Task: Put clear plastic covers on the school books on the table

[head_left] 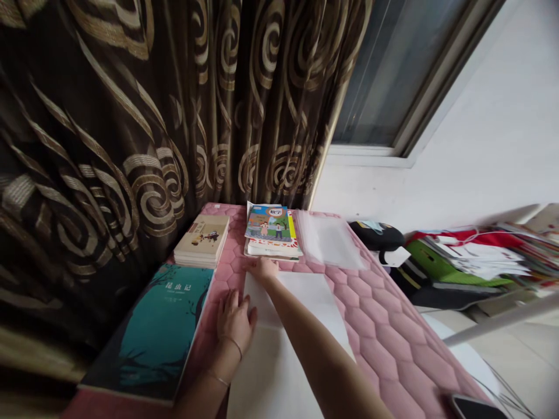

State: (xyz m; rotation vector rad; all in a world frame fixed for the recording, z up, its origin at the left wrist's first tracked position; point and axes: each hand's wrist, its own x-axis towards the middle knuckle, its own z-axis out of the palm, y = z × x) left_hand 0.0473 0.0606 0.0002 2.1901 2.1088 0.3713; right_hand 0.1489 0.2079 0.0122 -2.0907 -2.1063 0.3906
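Note:
A large white sheet lies in front of me on the pink quilted cover, with a crease or edge across its upper part. My left hand rests palm down at the left edge of the sheet, fingers bent a little and apart, holding nothing. Farther forward, my right hand is at the sheet's far left corner with its fingers drawn together on it; the fingertips are partly hidden. Just beyond that hand is a stack of booklets topped by a blue math textbook. To its right lie clear plastic sheets.
Left of the sheet are a teal book and a stack of beige books on the pink quilted cover. A phone sits at the near right edge. A dark patterned curtain hangs behind. Papers and bags are at right.

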